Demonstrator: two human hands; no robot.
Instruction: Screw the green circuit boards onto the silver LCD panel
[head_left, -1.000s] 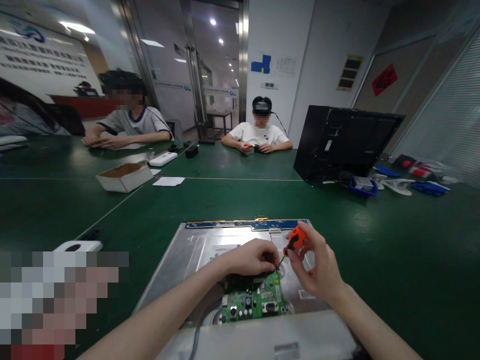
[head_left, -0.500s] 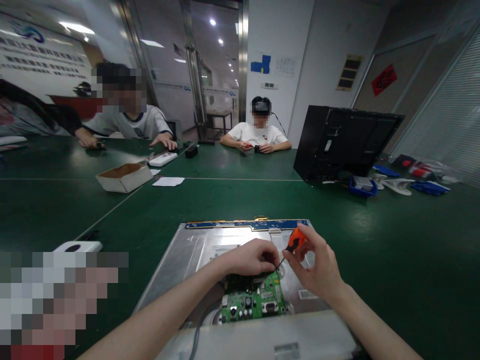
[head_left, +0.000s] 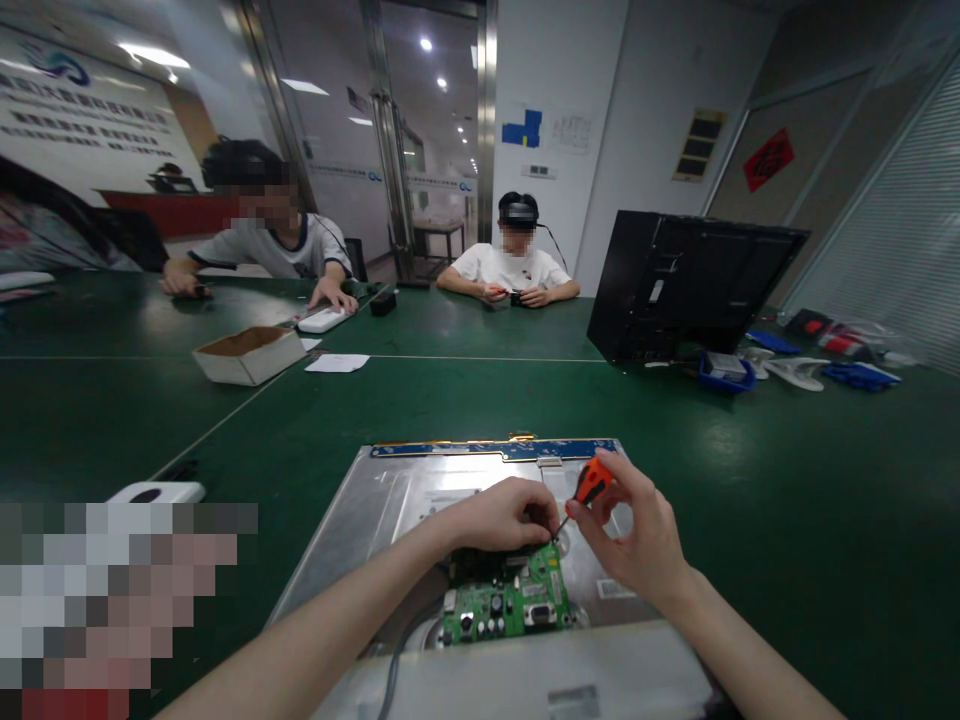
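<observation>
My right hand (head_left: 637, 520) grips the orange-and-black handle of a screwdriver (head_left: 592, 481). Its thin shaft slants down and left to the upper right corner of a green circuit board (head_left: 510, 600). Close by that tip, my left hand (head_left: 514, 515) has its fingers curled and pinched; whatever lies between them is hidden. The board rests on the silvery metal back of a flat display panel (head_left: 352, 540), partly covered by my left hand. Along the panel's far edge runs a narrow blue circuit strip (head_left: 480, 450).
A black monitor (head_left: 697, 285) stands at the back right, beside a blue tray (head_left: 726, 373) and gloves (head_left: 862, 375). An open box (head_left: 250, 355) and paper (head_left: 337, 363) lie to the left. A grey cable (head_left: 397, 660) crosses the panel's near side. Other people sit across the table.
My hands and the screwdriver's tip stay in place; the handle looks slightly turned. At the back left, a seated person has leaned and moved a hand onto a white device.
</observation>
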